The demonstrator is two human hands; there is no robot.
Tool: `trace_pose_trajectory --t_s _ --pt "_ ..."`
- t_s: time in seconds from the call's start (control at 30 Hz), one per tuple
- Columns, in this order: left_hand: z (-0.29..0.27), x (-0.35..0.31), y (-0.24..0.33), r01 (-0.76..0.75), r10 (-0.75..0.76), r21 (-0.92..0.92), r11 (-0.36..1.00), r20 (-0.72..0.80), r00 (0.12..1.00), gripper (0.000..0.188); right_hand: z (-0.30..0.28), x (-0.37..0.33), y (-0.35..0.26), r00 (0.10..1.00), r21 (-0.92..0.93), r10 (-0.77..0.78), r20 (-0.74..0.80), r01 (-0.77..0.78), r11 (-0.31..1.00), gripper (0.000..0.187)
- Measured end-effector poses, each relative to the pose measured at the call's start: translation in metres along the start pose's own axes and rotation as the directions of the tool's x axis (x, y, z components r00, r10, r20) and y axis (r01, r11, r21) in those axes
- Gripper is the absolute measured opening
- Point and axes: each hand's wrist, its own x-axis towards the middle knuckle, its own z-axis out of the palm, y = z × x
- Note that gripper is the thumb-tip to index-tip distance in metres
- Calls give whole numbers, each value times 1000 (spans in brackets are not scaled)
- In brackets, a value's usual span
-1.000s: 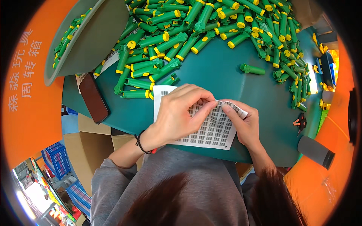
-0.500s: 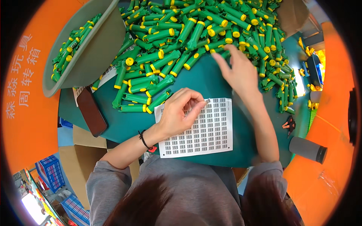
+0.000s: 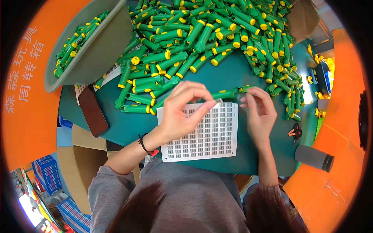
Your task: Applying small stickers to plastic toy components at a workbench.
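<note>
A small sticker (image 3: pixel 219 100) is pinched between the thumb and finger of my left hand (image 3: pixel 182 110), above the top edge of a white sticker sheet (image 3: pixel 194 154) printed with rows of small dark labels. In my right hand (image 3: pixel 262 112) is the right end of a green plastic tube (image 3: pixel 225 94), which lies sideways just beyond the sheet and is slightly blurred. The tube's left end passes behind my left fingers. Beyond both hands spreads a large heap of similar green tubes (image 3: pixel 202 37) with yellow end caps.
A tilted grey-green basin (image 3: pixel 99 54) with more tubes stands at far left. Near it lie a dark phone (image 3: pixel 92 112) and another sheet partly covered by tubes. At right are small cutters (image 3: pixel 296 132) and a grey cylinder (image 3: pixel 314 157). A cardboard box (image 3: pixel 87 171) stands below the table's left edge.
My right hand has come back from the heap toward the sheet, bringing a green tube. My left hand stays over the sheet with the small sticker.
</note>
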Motion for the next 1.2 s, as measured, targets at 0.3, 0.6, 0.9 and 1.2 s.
trace_pose_trajectory --t_s 0.3,0.6,0.9,1.2 --pt "27 -3 -33 66 -136 -292 954 -226 965 14 22 -14 -26 840 -327 -199 505 399 857 39" --pt "8 -1 -4 232 -136 -544 806 211 968 69 15 -20 -30 925 159 -188 330 142 977 28" --pt "7 -7 31 293 -241 -412 862 174 955 66 14 -35 -19 975 530 69 210 -173 830 37" --pt "11 -9 19 -161 173 -81 984 172 970 68 1 -35 -20 842 594 356 406 -539 597 39"
